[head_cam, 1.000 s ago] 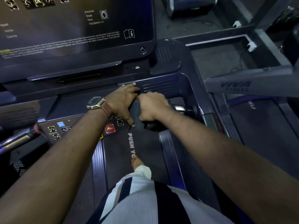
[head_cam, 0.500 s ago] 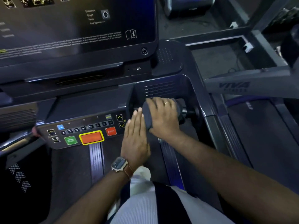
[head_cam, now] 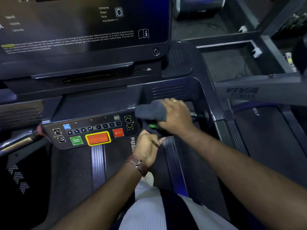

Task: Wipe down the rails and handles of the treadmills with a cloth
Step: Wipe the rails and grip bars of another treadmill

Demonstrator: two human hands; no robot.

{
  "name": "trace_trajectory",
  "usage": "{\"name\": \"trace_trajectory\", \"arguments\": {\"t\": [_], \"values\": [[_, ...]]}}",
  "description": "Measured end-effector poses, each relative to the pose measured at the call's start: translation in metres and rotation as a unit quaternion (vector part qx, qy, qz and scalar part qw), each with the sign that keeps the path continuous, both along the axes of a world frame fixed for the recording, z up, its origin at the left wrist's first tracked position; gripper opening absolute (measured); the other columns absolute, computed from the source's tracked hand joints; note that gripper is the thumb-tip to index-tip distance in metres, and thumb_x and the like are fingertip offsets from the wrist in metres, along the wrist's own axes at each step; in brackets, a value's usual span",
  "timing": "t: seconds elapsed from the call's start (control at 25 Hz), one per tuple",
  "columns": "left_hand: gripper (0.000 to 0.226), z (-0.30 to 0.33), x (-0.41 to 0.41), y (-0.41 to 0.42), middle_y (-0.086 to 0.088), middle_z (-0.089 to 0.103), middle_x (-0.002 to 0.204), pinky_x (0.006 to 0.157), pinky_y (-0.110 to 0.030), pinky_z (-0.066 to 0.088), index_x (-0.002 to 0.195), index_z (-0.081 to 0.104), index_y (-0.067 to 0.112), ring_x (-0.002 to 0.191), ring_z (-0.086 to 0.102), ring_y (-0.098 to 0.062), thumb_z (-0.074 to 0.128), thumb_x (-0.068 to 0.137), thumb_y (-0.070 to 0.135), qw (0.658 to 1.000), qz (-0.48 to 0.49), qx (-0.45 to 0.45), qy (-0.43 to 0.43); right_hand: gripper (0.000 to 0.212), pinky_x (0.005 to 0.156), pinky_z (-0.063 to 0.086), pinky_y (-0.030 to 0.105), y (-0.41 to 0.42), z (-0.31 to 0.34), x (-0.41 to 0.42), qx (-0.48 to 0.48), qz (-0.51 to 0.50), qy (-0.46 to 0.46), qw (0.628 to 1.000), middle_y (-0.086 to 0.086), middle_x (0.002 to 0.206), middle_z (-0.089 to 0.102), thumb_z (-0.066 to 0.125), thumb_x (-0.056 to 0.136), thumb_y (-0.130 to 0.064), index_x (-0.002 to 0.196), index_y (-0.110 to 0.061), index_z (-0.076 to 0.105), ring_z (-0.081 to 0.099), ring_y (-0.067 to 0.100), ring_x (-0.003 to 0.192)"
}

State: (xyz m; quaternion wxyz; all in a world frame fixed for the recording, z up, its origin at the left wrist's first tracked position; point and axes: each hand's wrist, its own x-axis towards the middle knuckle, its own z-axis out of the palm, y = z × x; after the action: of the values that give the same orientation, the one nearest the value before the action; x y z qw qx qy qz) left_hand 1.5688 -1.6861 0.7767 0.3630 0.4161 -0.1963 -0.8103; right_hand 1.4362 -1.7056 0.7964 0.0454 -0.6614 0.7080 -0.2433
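Treadmill console (head_cam: 93, 83), dark, filling the upper frame; display panel (head_cam: 83, 25) above with pale printed text, tilted toward the viewer. Running belt (head_cam: 74, 171) below, dark, with a ribbed strip down the centre. Neighbouring treadmill (head_cam: 259, 92) at right, grey rail with dark lettering, well apart from the hands. Button panel (head_cam: 91, 131) along the console's lower edge: green key, orange key in a yellow frame, red stop key, a row of small numbered keys, arrow keys at either end. Handle (head_cam: 197, 115), a short horizontal bar at the console's right side, mostly covered; its metal end shows at right. Cloth (head_cam: 151, 110), dark grey, draped over the handle, a loose end hanging below. Right hand (head_cam: 176, 116), grip curled round cloth and handle together from above; ring on one finger. Left hand (head_cam: 147, 145), just below the right, grip narrow, fingers pinching the hanging end of the cloth; brown strap (head_cam: 138, 165) at the wrist.
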Motion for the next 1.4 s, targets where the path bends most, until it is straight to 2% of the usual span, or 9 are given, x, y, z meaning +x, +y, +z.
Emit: {"name": "trace_trajectory", "arguments": {"t": [0.12, 0.32, 0.52, 0.68, 0.8, 0.92, 1.2, 1.32, 1.4], "values": [[0.066, -0.005, 0.000, -0.002, -0.004, 0.065, 0.103, 0.085, -0.039, 0.044, 0.114, 0.057, 0.017, 0.095, 0.058, -0.022, 0.044, 0.051, 0.003, 0.998, 0.010, 0.022, 0.054, 0.038, 0.070, 0.046, 0.038, -0.020, 0.018, 0.009, 0.091, -0.188, 0.024, 0.978, 0.010, 0.080, 0.073, 0.061, 0.081, -0.049, 0.083, -0.013, 0.073, 0.068, 0.035, 0.079], [0.043, -0.012, 0.004, -0.001, -0.004, 0.061, 0.113, 0.095, -0.047, 0.038, 0.099, 0.059, 0.023, 0.109, 0.056, -0.028, 0.048, 0.057, 0.019, 0.992, 0.036, 0.048, 0.111, 0.037, 0.072, 0.047, 0.041, 0.008, 0.005, 0.003, 0.022, -0.004, 0.026, 0.999, 0.001, 0.087, 0.069, 0.061, 0.074, -0.043, 0.104, -0.023, 0.067, 0.065, 0.030, 0.081], [0.063, -0.011, -0.004, -0.008, -0.002, 0.057, 0.136, 0.105, -0.048, 0.037, 0.132, 0.058, 0.023, 0.129, 0.051, -0.026, 0.051, 0.084, 0.062, 0.995, 0.032, 0.036, 0.089, 0.057, 0.080, 0.048, 0.040, -0.024, 0.028, 0.000, 0.216, -0.121, -0.002, 0.969, 0.013, 0.108, 0.071, 0.051, 0.088, -0.065, 0.111, -0.016, 0.071, 0.066, 0.037, 0.101], [0.075, -0.005, -0.012, -0.011, -0.002, 0.059, 0.137, 0.109, -0.051, 0.037, 0.138, 0.053, 0.023, 0.124, 0.058, -0.025, 0.052, 0.081, 0.073, 0.996, 0.039, 0.057, 0.048, 0.048, 0.071, 0.044, 0.044, 0.029, -0.018, -0.041, 0.039, -0.084, 0.069, 0.993, 0.007, 0.089, 0.064, 0.057, 0.079, -0.056, 0.103, -0.015, 0.068, 0.060, 0.035, 0.083], [0.057, -0.006, -0.012, -0.014, -0.002, 0.059, 0.137, 0.111, -0.049, 0.036, 0.111, 0.063, 0.024, 0.124, 0.058, -0.023, 0.052, 0.083, 0.072, 0.996, 0.048, 0.058, 0.051, 0.047, 0.078, 0.044, 0.044, 0.027, -0.021, -0.022, 0.040, -0.249, -0.018, 0.967, 0.009, 0.088, 0.062, 0.058, 0.072, -0.052, 0.094, -0.012, 0.067, 0.058, 0.035, 0.086], [0.047, 0.001, -0.018, -0.019, -0.009, 0.067, 0.121, 0.108, -0.050, 0.040, 0.089, 0.062, 0.022, 0.112, 0.066, -0.024, 0.055, 0.084, 0.068, 0.996, 0.056, 0.059, 0.035, 0.056, 0.103, 0.038, 0.048, 0.048, -0.038, -0.013, -0.044, -0.160, -0.039, 0.985, 0.009, 0.122, 0.059, 0.061, 0.073, -0.033, 0.124, -0.009, 0.061, 0.053, 0.032, 0.116], [0.064, 0.008, -0.022, -0.018, -0.005, 0.071, 0.117, 0.092, -0.034, 0.052, 0.120, 0.064, 0.014, 0.110, 0.066, -0.020, 0.035, 0.094, 0.065, 0.998, 0.001, 0.056, 0.021, 0.038, 0.085, 0.045, 0.044, 0.031, -0.031, -0.008, -0.032, -0.218, -0.099, 0.970, 0.009, 0.096, 0.067, 0.066, 0.069, -0.035, 0.097, -0.009, 0.069, 0.060, 0.033, 0.092], [0.067, 0.007, -0.016, -0.014, 0.000, 0.066, 0.127, 0.094, -0.040, 0.046, 0.122, 0.062, 0.008, 0.107, 0.062, -0.017, 0.032, 0.097, 0.062, 0.998, -0.019, 0.066, 0.009, 0.059, 0.094, 0.047, 0.051, 0.052, -0.047, -0.053, -0.052, -0.045, 0.052, 0.996, 0.017, 0.127, 0.060, 0.065, 0.074, -0.021, 0.129, -0.004, 0.059, 0.056, 0.038, 0.111], [0.061, 0.001, -0.012, -0.012, 0.005, 0.036, 0.145, 0.097, -0.042, 0.042, 0.132, 0.056, 0.014, 0.107, 0.060, -0.014, 0.033, 0.098, 0.059, 0.998, -0.022, 0.060, 0.010, 0.065, 0.102, 0.044, 0.053, 0.066, -0.048, -0.060, -0.030, -0.092, 0.081, 0.992, 0.027, 0.139, 0.047, 0.064, 0.077, -0.001, 0.140, -0.003, 0.048, 0.049, 0.044, 0.119]]}}
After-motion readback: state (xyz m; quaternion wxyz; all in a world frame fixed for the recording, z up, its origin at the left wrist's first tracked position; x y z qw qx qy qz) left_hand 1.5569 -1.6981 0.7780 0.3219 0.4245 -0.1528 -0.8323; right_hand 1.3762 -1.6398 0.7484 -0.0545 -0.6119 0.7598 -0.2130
